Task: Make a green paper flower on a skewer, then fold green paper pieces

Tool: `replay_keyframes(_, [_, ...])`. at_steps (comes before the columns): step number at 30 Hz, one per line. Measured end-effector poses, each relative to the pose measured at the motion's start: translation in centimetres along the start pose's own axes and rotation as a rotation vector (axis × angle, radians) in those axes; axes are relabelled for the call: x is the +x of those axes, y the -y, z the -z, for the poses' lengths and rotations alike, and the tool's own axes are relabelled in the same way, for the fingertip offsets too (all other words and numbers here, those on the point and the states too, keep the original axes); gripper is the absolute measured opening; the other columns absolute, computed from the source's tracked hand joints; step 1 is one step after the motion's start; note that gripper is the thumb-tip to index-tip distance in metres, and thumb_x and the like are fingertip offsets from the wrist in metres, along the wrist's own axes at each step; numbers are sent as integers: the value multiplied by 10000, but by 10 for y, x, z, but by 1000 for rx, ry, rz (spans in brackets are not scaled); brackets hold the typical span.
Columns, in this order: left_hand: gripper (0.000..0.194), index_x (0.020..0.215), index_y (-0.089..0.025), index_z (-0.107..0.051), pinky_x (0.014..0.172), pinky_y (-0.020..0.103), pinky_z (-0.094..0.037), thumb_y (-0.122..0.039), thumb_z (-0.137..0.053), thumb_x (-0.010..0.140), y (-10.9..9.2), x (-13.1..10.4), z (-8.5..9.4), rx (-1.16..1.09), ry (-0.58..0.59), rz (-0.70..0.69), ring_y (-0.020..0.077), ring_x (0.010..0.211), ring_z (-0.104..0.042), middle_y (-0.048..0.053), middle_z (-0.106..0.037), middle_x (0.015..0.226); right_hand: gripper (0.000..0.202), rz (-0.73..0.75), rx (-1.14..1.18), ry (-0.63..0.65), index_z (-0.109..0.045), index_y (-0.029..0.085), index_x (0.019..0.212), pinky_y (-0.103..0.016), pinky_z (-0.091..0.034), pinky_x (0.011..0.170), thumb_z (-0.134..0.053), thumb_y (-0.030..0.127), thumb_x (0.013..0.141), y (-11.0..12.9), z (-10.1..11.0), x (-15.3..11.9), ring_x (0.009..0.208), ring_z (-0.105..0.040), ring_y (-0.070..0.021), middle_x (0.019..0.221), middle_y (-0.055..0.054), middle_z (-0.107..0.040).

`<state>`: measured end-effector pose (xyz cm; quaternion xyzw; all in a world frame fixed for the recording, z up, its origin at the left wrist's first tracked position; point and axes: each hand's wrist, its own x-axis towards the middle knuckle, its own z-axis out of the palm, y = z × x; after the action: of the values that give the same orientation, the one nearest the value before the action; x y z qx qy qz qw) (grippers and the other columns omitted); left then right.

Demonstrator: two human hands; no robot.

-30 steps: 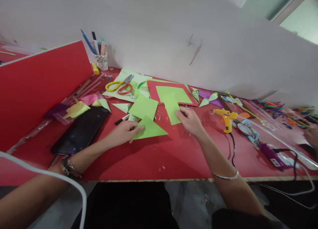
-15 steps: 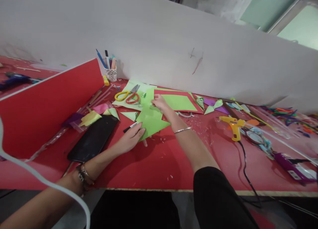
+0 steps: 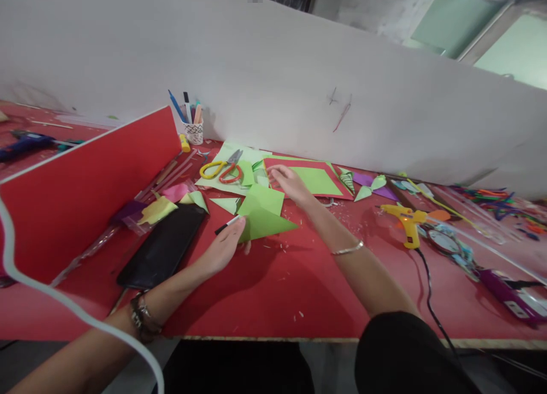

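My left hand [image 3: 226, 244] is closed on a folded piece of green paper [image 3: 262, 211], thumb on top, with one pointed corner aimed right. Beside that thumb, a black-and-white marker [image 3: 227, 224] sticks out; I cannot tell if the hand grips it. My right hand [image 3: 287, 181] is raised over the left edge of a red-bordered green sheet [image 3: 316, 177], fingers loosely apart with nothing visible in them. Scissors with yellow and orange handles [image 3: 222, 171] lie on pale green paper [image 3: 213, 183] to its left. A small green paper triangle [image 3: 226, 204] lies nearby.
To the left are a black phone-like slab [image 3: 164, 248], crumpled coloured pieces [image 3: 158, 210] and an upright red board [image 3: 94, 183]. A pen cup [image 3: 194, 133] stands by the wall. Rightward lie a yellow glue gun [image 3: 408, 223], a purple device [image 3: 510, 297] and coloured pipe cleaners [image 3: 491, 197].
My right hand has let go of the green paper and moved right and away from it. The upper part of the paper has come down toward me; my left hand still holds it.
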<state>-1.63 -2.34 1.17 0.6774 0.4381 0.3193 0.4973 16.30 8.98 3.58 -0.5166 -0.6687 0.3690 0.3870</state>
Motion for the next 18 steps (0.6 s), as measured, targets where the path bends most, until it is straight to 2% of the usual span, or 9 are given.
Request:
replay_keyframes(2, [474, 570, -178, -406, 649, 276, -380, -459, -166, 867, -1, 0, -1, -35, -11, 30, 136, 581, -459, 5, -476, 550, 246, 172, -45, 20, -527, 171, 981, -257, -443, 742, -388, 314, 838, 12, 8, -32, 805, -551, -113, 911, -50, -579])
replay_keyframes(5, [414, 629, -181, -416, 638, 270, -394, -466, -217, 854, -1, 0, -3, -102, -14, 40, 138, 595, -469, 3, -486, 573, 281, 335, -244, 57, -507, 186, 1067, -306, -440, 800, -374, 309, 852, 28, 14, -84, 914, -532, -149, 1004, -68, -556])
replay_keyframes(9, [415, 646, -178, -440, 669, 267, -398, -465, -229, 857, 1, 0, -8, -117, 16, 38, 132, 610, -476, -3, -494, 594, 481, 414, -599, 134, -325, 221, 1289, -411, -369, 942, -430, 302, 826, 32, 13, -135, 1157, -395, -223, 1245, -96, -430])
replay_keyframes(14, [457, 646, -168, -484, 649, 250, -399, -497, -244, 853, 5, 0, -12, -220, 78, 108, 128, 602, -497, 1, -528, 592, 595, 387, -772, 71, -92, 204, 1378, -430, -316, 1004, -362, 262, 850, 17, 0, -158, 1252, -290, -230, 1376, -92, -292])
replay_keyframes(18, [424, 649, -160, -497, 597, 245, -409, -475, -290, 844, 7, 2, -12, -396, 87, 158, 126, 554, -497, 6, -527, 548, 576, 362, -801, -1, -130, 197, 1370, -456, -274, 1021, -364, 271, 848, 14, -12, -163, 1249, -290, -236, 1358, -93, -325])
